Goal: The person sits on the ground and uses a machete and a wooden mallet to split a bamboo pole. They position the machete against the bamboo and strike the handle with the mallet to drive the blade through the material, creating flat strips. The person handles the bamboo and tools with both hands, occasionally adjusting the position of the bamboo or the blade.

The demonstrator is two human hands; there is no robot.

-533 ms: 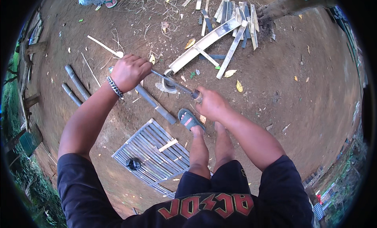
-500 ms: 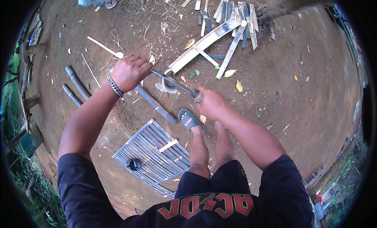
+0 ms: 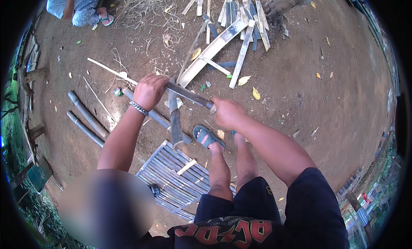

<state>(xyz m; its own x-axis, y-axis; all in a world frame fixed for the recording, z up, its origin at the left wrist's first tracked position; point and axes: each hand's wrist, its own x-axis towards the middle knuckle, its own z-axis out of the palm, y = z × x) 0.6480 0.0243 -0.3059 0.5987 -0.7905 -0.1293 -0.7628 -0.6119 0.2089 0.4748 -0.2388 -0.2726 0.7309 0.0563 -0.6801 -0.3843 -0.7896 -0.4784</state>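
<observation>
Since the earlier frame, the bamboo seen end-on below the machete (image 3: 189,95) shows its length: a dark bamboo piece (image 3: 175,122) now runs from under the blade toward the slatted bamboo panel (image 3: 176,188), its hollow end nearest the person. Whether it touches the blade I cannot tell. The left hand (image 3: 151,91) has fingers closed over the tip end; the right hand (image 3: 228,113) has fingers wrapped around the handle. Bamboo strips (image 3: 241,15) lie piled beyond.
</observation>
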